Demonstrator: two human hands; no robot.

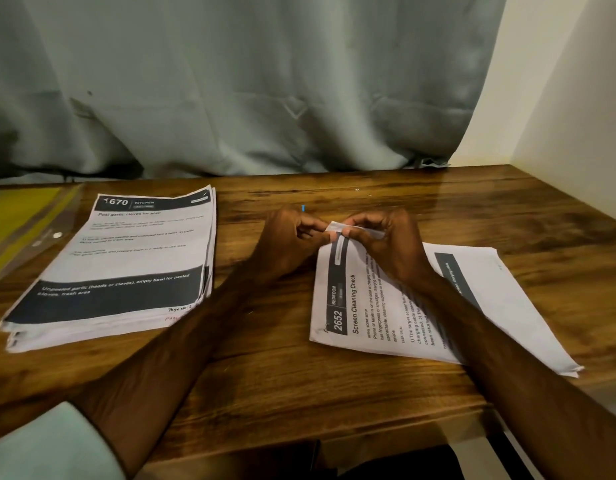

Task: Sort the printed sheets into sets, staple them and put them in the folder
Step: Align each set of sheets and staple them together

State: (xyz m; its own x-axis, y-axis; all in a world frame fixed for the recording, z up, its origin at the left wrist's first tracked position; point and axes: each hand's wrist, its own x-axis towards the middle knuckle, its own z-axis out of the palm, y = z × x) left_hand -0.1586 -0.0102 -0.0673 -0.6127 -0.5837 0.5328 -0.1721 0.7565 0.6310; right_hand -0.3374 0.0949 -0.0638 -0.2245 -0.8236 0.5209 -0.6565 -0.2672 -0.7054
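Wooden table [282,375], sheet stack [126,265] left, folder [19,223] beside it, loose sheets [365,306] right

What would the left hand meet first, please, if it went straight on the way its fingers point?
Past the sheet corner that it pinches, probably the right hand, which faces the left hand closely from the other side.

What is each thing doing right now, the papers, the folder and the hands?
Big stack: lying flat, untouched.
Screen Cleaning Check sheets: lying flat, far corner lifted.
Sheet underneath: flat, partly covered.
Left hand: pinching that lifted corner.
Right hand: pinching the same corner.
Folder: lying flat at the far left, untouched.
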